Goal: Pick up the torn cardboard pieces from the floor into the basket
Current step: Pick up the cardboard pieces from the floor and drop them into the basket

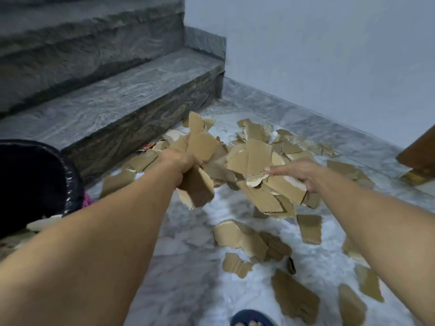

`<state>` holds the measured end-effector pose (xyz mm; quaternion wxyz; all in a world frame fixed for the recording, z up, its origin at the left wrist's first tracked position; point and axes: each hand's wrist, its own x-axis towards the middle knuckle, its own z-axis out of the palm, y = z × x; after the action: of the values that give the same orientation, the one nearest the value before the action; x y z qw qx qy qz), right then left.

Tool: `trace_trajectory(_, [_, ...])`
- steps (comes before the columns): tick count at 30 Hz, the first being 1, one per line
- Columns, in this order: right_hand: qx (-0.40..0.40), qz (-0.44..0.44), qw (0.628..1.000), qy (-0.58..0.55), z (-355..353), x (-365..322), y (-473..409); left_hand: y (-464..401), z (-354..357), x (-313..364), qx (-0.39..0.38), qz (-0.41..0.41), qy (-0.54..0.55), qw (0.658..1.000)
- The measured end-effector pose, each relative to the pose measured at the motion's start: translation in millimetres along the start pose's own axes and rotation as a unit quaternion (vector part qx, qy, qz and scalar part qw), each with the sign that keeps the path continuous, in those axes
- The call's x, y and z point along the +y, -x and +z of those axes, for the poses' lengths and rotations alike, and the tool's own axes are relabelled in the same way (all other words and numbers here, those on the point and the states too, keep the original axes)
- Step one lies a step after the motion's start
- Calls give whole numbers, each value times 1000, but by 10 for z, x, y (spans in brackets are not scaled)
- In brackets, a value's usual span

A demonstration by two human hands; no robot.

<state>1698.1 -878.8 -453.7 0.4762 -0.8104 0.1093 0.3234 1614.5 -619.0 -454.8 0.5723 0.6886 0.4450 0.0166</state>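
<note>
Mid-gathering: the left hand (pixel 182 164) clenches a bunch of torn brown cardboard pieces (pixel 200 147), the right hand (pixel 303 174) grasps more, next needing a swing over to the black-lined basket (pixel 70 175)

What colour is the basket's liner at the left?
Black and glossy: the basket carries a shiny black plastic liner, shown only in the head view.
</note>
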Motion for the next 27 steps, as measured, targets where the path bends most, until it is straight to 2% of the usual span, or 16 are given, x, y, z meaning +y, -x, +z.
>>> trace_trajectory(5, [-11,-12,1000,21,90,-487,507,460,-471,357,11,34,21,999])
trace_trajectory(6, [-22,-29,999,32,195,-698,893,693,-816,447,19,47,31,998])
trace_trajectory(11, [-31,-81,994,60,464,-1192,1570,1143,-1528,648,37,79,52,995])
trace_trajectory(13, [-33,-109,990,85,652,-1379,1825,1285,-1895,648,69,90,54,992])
trace_trajectory(18, [-71,-130,980,129,1294,-1701,2201,1472,-2675,381,138,86,62,985])
trace_trajectory(24, [-133,-161,963,171,2245,-1770,2560,1585,-3465,-190,211,21,64,975])
trace_trajectory(27, [-139,-170,962,162,2648,-1746,2603,1643,-3671,-434,222,-7,64,973])
